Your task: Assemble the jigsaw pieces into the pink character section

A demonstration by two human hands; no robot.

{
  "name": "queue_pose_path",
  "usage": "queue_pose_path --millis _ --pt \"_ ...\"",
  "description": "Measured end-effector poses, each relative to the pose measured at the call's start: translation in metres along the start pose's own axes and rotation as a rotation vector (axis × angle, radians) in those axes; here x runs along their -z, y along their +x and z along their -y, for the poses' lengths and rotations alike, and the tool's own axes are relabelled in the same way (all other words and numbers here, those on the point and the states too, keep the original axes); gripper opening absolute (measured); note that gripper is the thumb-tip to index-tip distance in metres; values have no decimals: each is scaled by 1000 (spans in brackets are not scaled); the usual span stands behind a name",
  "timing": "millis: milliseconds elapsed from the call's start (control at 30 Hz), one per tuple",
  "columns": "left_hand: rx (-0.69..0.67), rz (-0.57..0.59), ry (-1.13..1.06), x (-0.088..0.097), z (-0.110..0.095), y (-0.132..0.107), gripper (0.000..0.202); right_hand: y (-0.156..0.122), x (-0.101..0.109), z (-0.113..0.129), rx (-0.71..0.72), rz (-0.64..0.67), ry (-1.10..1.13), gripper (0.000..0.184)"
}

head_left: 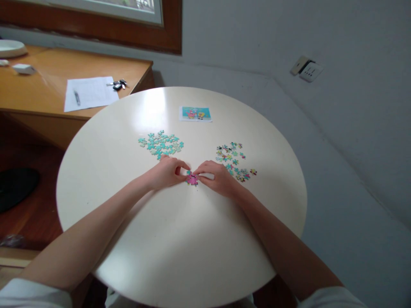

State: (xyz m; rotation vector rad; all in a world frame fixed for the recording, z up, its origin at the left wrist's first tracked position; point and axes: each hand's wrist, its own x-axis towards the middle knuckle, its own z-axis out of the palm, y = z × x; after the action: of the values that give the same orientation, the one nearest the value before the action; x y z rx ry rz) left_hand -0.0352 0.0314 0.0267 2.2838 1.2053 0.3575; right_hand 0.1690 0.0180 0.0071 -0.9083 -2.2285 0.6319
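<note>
A small pink and teal cluster of joined puzzle pieces (pixel 192 179) lies on the round cream table (pixel 180 239). My left hand (pixel 167 172) and my right hand (pixel 217 176) meet over it, fingertips pinched on its two sides. Just beyond my left hand lies a pile of teal puzzle pieces (pixel 161 144). A looser scatter of multicoloured pieces (pixel 234 161) spreads right of my right hand. A small reference picture (pixel 195 114) lies flat at the far side of the table.
A wooden desk (pixel 48 85) stands at the back left with a sheet of paper (pixel 90 92), a pen (pixel 76 97), keys (pixel 118 84) and a white dish (pixel 9 48). A grey wall with a socket (pixel 306 69) runs along the right.
</note>
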Motion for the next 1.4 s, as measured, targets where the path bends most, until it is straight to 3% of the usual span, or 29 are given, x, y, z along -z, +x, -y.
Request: queue_pose_path --millis 1400 --pt "5 34 50 5 -8 0 35 0 3 0 35 86 -60 17"
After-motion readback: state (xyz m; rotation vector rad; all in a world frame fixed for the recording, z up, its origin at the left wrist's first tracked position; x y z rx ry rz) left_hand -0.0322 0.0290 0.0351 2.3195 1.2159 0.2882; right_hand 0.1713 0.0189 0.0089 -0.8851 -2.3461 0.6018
